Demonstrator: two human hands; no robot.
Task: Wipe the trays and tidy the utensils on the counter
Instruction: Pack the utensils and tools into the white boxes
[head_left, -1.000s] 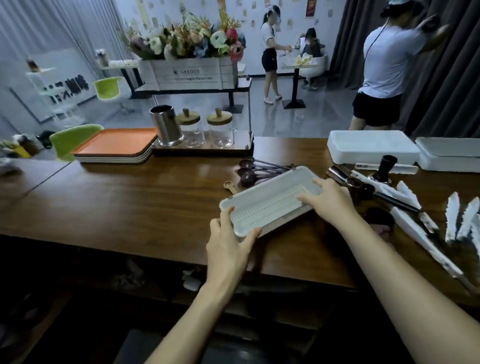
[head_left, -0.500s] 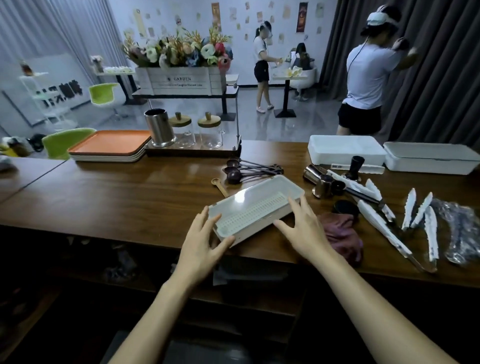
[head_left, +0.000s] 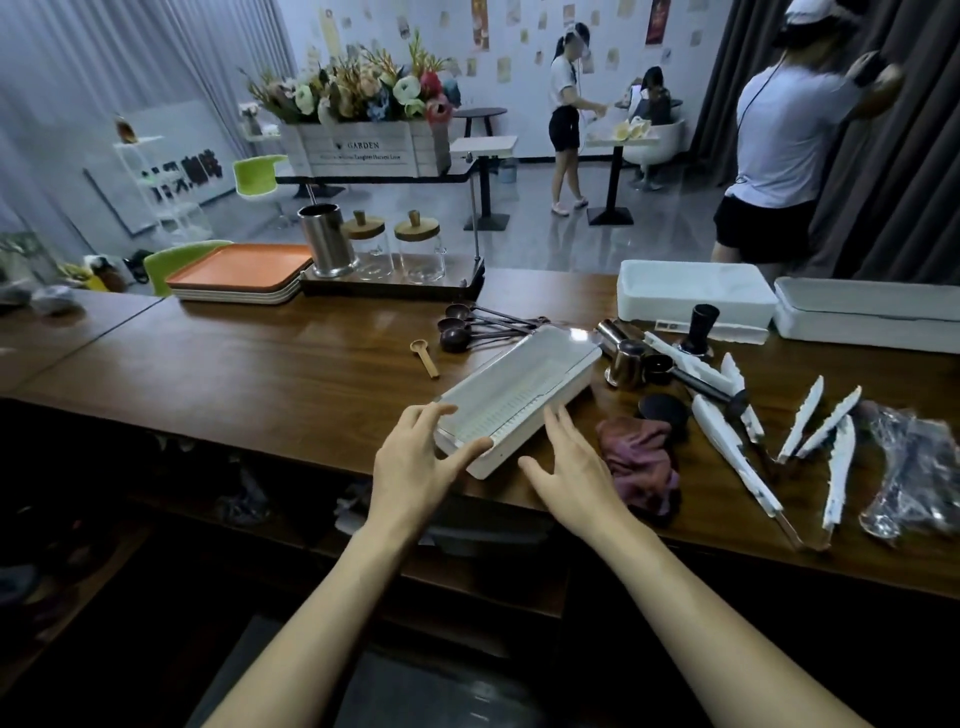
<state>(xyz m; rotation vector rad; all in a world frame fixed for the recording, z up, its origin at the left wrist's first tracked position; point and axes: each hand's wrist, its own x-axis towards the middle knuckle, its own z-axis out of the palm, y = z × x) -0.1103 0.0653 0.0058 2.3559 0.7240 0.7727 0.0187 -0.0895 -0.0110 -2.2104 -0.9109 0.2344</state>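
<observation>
Near the front edge of the wooden counter (head_left: 260, 374), a white slotted tray (head_left: 519, 387) lay at an angle, its near short end closest to the person and its far end pointing back and to the right. The left hand (head_left: 415, 462) rested against the tray's near left corner, its fingers (head_left: 434, 413) loosely spread over the rim and the thumb laid along the short end. The right hand (head_left: 571, 478) was beside the tray's right long side, fingers (head_left: 553, 423) spread and almost straight, the tips touching or just short of the wall; which could not be told. Neither hand gripped anything.

Just right of the right hand lay a crumpled maroon cloth (head_left: 641, 457), at the front edge. Beyond the tray's far left side sat a fan of dark measuring spoons (head_left: 462, 325) and a small wooden scoop (head_left: 425, 356). To the right were small metal cups (head_left: 626, 364), a black tamper (head_left: 698, 327), several white-handled utensils (head_left: 727, 447) scattered toward the right end, and a clear plastic bag (head_left: 919, 467). Along the back edge stood two white boxes (head_left: 691, 291), a stack of orange trays (head_left: 239, 270), a steel canister (head_left: 327, 239) and two lidded glass jars (head_left: 371, 249).
</observation>
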